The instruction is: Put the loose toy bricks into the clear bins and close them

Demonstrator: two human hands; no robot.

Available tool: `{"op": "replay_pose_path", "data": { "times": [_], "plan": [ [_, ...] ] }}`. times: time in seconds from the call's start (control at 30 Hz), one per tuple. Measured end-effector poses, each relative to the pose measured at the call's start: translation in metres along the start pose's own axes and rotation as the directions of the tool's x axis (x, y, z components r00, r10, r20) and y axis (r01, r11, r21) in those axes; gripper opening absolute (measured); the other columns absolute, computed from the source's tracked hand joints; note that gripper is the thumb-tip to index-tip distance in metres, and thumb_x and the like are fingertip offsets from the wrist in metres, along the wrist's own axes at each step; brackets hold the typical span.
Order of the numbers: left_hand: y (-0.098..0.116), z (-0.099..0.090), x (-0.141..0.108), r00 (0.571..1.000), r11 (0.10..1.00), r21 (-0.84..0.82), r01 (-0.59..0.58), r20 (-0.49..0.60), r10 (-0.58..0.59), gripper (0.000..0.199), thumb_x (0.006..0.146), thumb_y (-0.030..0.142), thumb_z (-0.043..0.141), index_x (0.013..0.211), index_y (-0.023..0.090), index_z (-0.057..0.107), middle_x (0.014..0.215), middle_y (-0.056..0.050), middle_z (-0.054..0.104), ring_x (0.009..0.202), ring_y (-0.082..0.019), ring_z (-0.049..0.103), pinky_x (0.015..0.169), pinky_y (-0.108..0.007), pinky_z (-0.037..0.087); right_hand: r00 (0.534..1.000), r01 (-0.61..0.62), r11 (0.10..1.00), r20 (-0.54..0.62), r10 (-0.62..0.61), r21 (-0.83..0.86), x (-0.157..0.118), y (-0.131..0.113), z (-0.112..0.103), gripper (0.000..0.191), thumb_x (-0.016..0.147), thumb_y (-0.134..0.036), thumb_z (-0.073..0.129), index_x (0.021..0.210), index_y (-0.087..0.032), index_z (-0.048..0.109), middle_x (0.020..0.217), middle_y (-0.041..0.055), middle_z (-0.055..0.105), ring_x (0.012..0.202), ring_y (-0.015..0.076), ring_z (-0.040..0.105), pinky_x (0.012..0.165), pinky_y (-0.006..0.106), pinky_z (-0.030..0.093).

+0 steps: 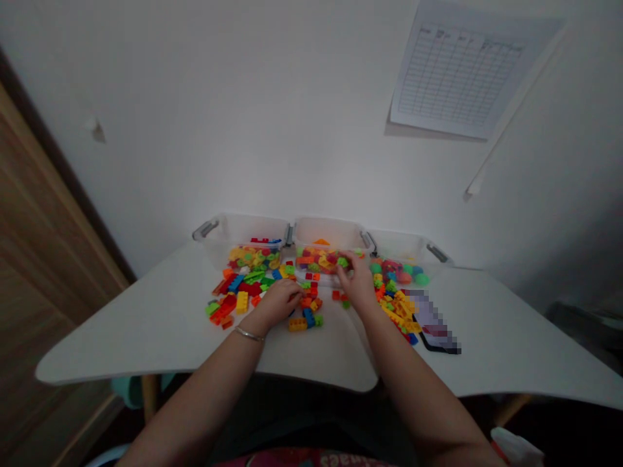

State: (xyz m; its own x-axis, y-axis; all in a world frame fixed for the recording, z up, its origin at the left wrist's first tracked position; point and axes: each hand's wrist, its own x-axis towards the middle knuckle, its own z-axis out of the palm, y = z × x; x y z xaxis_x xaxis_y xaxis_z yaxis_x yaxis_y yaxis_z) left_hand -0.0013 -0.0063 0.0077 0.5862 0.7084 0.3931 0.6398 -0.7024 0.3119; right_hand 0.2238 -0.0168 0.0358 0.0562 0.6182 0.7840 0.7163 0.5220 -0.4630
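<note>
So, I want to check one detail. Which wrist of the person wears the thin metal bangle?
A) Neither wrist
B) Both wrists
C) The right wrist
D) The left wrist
D: the thin metal bangle sits just behind the left hand, and no bangle shows behind the right hand.

Three clear plastic bins [326, 233], one left hand [277, 301], one right hand [357, 282]

At twelve o'clock, the bins stand in a row on one white table [146, 324]. One bangle [249, 334] circles the left wrist; one gridded paper chart [457, 71] sits at one o'clock, one pixelated flat object [433, 324] at three. The toy bricks [298, 324] are too many to count.
</note>
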Motion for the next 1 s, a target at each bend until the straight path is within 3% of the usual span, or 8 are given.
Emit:
{"op": "replay_pose_path", "data": {
  "times": [0.13, 0.3, 0.47, 0.57, 0.8, 1.0],
  "plan": [
    [-0.001, 0.0, 0.0, 1.0, 1.0, -0.015, 0.006, 0.003, -0.006, 0.02, 0.092, 0.018, 0.052, 0.091, 0.016, 0.071, 0.092, -0.007, 0.072, 0.091, -0.02, 0.062, 0.086, -0.032, 0.046, 0.997, 0.055, 0.998, -0.05, -0.055, 0.012, 0.036, 0.005, -0.019, 0.026, 0.088, -0.023, 0.047, 0.099, -0.022, 0.07, 0.104, 0.0072, 0.071, 0.103, 0.0201, 0.063, 0.099, 0.041, 0.048],
    [-0.002, 0.0, 0.0, 1.0, 0.999, -0.033, 0.011, 0.017, -0.01, 0.02, 0.092, 0.019, 0.052, 0.09, 0.016, 0.071, 0.092, -0.007, 0.072, 0.092, -0.02, 0.062, 0.087, -0.032, 0.045, 0.99, -0.081, 0.996, -0.116, 0.077, -0.031, 0.065, 0.021, -0.022, 0.03, 0.083, -0.019, 0.05, 0.105, -0.017, 0.07, 0.115, 0.0124, 0.068, 0.107, 0.0215, 0.062, 0.098, 0.041, 0.049],
    [-0.002, 0.0, 0.0, 1.0, 0.999, -0.045, 0.014, 0.007, -0.014, 0.019, 0.092, 0.018, 0.052, 0.09, 0.016, 0.071, 0.093, -0.007, 0.072, 0.093, -0.02, 0.062, 0.087, -0.032, 0.045, 0.966, -0.238, 0.944, 0.049, 0.255, -0.229, 0.07, 0.021, -0.018, 0.034, 0.086, -0.029, 0.055, 0.116, -0.018, 0.067, 0.107, 0.0104, 0.072, 0.098, 0.0225, 0.065, 0.096, 0.04, 0.048],
    [-0.003, 0.001, -0.001, 1.0, 0.999, -0.039, 0.012, 0.003, -0.012, 0.019, 0.092, 0.018, 0.053, 0.09, 0.017, 0.071, 0.093, -0.006, 0.073, 0.094, -0.02, 0.062, 0.089, -0.033, 0.044, 0.939, -0.249, 0.897, 0.135, 0.316, -0.365, 0.069, 0.014, -0.012, 0.033, 0.09, -0.036, 0.053, 0.116, -0.022, 0.068, 0.099, 0.0068, 0.074, 0.089, 0.0208, 0.066, 0.091, 0.037, 0.048],
    [-0.003, 0.001, -0.001, 1.0, 0.999, -0.042, 0.003, -0.004, -0.003, 0.019, 0.092, 0.019, 0.052, 0.088, 0.016, 0.071, 0.091, -0.007, 0.072, 0.091, -0.02, 0.062, 0.086, -0.032, 0.045, 0.95, -0.089, 0.85, 0.212, 0.229, -0.52, 0.065, 0.011, -0.006, 0.04, 0.096, -0.03, 0.038, 0.095, -0.018, 0.076, 0.099, 0.0096, 0.074, 0.091, 0.0205, 0.065, 0.091, 0.034, 0.045],
    [-0.003, 0.001, -0.001, 1.0, 0.999, -0.051, 0.011, 0.002, -0.011, 0.019, 0.092, 0.019, 0.052, 0.091, 0.017, 0.071, 0.093, -0.007, 0.072, 0.092, -0.02, 0.062, 0.086, -0.032, 0.045, 0.979, -0.057, 0.911, 0.156, 0.131, -0.407, 0.057, 0.02, -0.003, 0.036, 0.094, -0.026, 0.039, 0.098, -0.016, 0.073, 0.102, 0.0099, 0.074, 0.097, 0.0224, 0.064, 0.094, 0.038, 0.044]
  ]
}}
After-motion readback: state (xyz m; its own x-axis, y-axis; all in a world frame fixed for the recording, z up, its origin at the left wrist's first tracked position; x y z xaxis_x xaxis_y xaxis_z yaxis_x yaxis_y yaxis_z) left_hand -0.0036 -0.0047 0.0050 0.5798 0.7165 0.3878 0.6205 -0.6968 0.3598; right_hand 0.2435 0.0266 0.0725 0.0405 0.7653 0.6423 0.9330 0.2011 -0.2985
